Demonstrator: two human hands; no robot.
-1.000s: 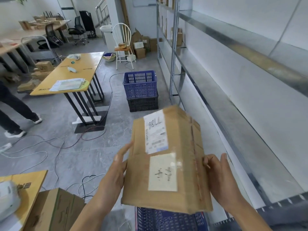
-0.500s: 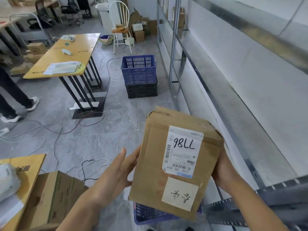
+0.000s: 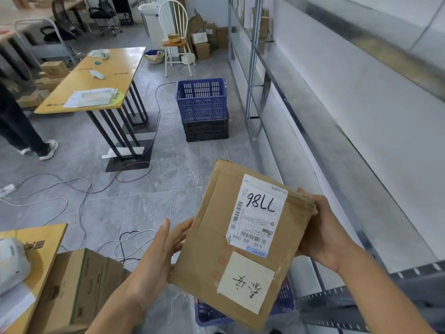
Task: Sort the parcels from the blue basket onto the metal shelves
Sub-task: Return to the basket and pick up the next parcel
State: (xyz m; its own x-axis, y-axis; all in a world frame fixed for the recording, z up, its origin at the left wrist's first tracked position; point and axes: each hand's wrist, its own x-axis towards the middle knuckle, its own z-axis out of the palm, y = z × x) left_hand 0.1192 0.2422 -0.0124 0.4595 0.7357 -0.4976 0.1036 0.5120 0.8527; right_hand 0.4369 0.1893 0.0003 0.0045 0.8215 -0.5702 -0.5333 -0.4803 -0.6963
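I hold a brown cardboard parcel [image 3: 212, 242] in front of me, tilted, with a white label reading "98LL" and a cream note below it. My left hand [image 3: 159, 259] presses its left edge; my right hand [image 3: 320, 232] grips its right edge. A blue basket [image 3: 207, 314] shows just beneath the parcel, mostly hidden by it. The metal shelves [image 3: 349, 165] run along the right wall, their long middle shelf bare beside the parcel.
A second blue basket [image 3: 202, 100] sits on a black crate [image 3: 206, 128] further down the aisle. A yellow table [image 3: 96, 80] stands left, another person's legs [image 3: 21, 131] beyond it. Cables [image 3: 79, 196] trail across the floor. A cardboard box [image 3: 74, 290] sits at lower left.
The parcel was turned so that its "98LL" label faces me, and it has come lower and to the right. My view has tipped down.
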